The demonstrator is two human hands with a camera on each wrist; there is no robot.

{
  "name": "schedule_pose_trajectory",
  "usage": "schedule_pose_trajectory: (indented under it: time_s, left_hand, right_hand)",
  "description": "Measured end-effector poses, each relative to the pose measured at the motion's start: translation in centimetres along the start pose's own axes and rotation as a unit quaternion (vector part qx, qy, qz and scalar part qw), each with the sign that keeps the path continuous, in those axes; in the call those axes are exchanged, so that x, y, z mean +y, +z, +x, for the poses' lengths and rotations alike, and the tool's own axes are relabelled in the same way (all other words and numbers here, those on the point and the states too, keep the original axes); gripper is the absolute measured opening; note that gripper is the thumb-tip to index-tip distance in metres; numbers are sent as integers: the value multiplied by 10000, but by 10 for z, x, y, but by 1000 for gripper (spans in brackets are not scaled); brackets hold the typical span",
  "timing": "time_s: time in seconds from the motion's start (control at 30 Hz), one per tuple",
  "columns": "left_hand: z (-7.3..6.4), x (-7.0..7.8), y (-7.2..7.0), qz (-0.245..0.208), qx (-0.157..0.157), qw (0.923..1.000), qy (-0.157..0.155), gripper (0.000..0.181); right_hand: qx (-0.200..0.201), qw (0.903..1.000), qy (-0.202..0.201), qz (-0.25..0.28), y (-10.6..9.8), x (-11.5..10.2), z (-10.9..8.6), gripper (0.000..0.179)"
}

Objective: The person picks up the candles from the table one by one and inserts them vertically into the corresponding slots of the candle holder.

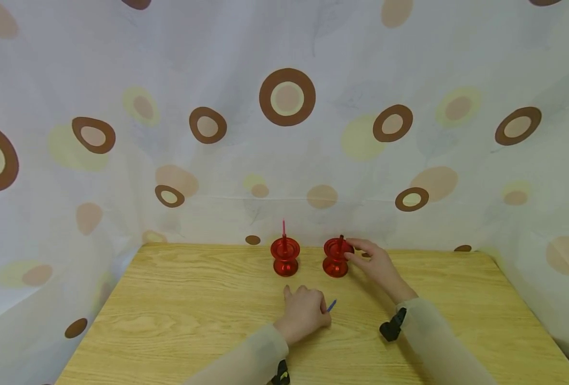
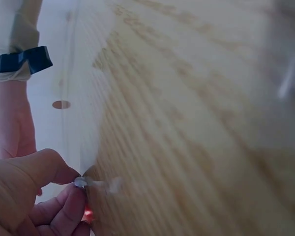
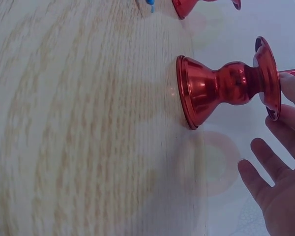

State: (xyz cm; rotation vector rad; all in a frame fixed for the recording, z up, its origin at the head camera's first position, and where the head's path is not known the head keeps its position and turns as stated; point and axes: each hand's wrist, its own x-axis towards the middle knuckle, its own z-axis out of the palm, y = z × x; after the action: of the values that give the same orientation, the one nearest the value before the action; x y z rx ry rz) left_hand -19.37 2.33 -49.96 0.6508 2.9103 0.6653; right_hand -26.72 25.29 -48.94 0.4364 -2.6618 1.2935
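Note:
Two red metallic candle holders stand side by side near the table's back edge. In the left holder point(image 1: 285, 266) a thin pink candle point(image 1: 284, 227) stands upright; the right holder point(image 1: 335, 267) shows only its dark red centre stem. My right hand point(image 1: 373, 262) holds the rim of the right holder's dish point(image 3: 269, 73) between thumb and index finger, the other fingers spread loose. Nearer the front, my left hand point(image 1: 304, 314) pinches a thin blue candle point(image 1: 331, 305) between thumb and finger, its tip pointing up to the right. Part of that candle is hidden by the fingers.
The light wooden table point(image 1: 178, 310) carries both holders. Close behind them hangs a pale curtain point(image 1: 217, 171) with brown and yellow circles, which also closes in both sides. Black bands point(image 1: 393, 324) sit on both sleeves.

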Motion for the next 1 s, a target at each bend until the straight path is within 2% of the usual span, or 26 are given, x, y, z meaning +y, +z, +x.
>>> schedule_pose_trajectory:
  time_s: [0.23, 0.43, 0.57, 0.7, 0.83, 1.0]
  left_hand:
    - [0, -2, 1, 212, 250, 9990, 310, 19]
    - [0, -3, -6, 48, 283, 9978, 593, 6]
    - [1, -6, -9, -94, 276, 9976, 621, 4]
    - [3, -9, -8, -192, 415, 9967, 670, 4]
    - [8, -13, -9, -488, 663, 9936, 777, 7]
    - [14, -18, -12, -1085, 936, 9847, 995, 6]
  right_hand:
    - [-17, 10000, -11, -3, 0, 3, 0, 44]
    - [-9, 10000, -30, -7, 0, 2, 0, 44]
    - [-24, 10000, -43, 4, 0, 1, 0, 44]
    - [-21, 10000, -40, -15, 1, 0, -1, 44]
    - [-10, 10000, -37, -2, 1, 0, -1, 44]
    - [0, 10000, 21, 45, 2, -1, -1, 44]
